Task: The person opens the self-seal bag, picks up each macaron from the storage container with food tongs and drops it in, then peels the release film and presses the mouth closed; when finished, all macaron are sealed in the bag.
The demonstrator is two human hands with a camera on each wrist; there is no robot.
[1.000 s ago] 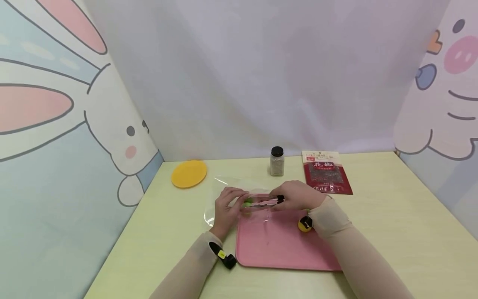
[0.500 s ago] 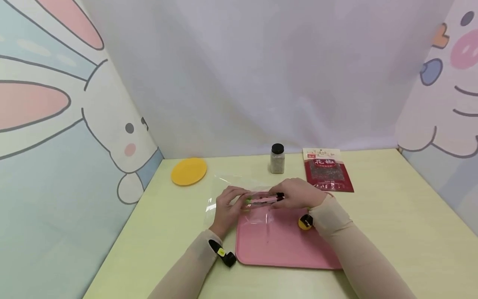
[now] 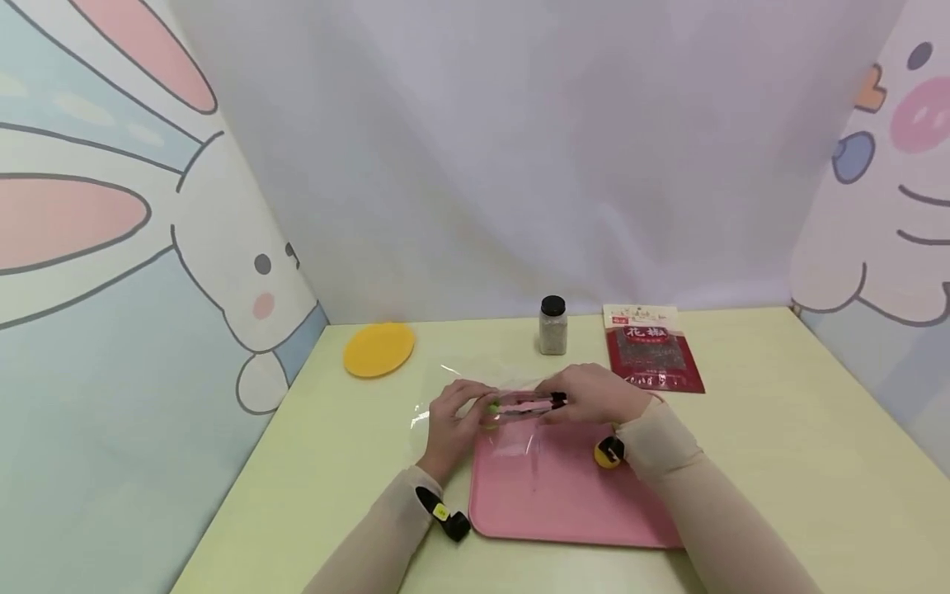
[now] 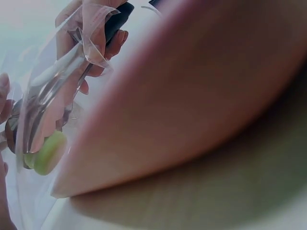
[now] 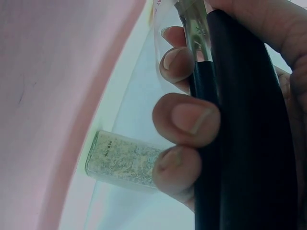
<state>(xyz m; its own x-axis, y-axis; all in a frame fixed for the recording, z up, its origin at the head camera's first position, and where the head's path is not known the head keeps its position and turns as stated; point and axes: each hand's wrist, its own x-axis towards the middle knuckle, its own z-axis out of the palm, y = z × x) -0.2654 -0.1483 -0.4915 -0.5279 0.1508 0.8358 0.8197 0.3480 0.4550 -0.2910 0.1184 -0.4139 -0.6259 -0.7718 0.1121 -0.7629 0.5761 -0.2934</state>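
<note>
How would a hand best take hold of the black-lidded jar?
Probably by the jar's clear body, below the black lid, thumb and fingers on opposite walls. I'd come from the person's right: the jar stands upright with straight sides, and the red Sichuan peppercorn packet there lies flat, so it should hardly obstruct.

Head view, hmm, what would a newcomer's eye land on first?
Probably the big cartoon rabbit on the left wall. On the table, the bright pink tray draws the eye next, with the right grip holding black-handled tongs over its far part. The yellow disc stands out near the table's back left corner.
</note>
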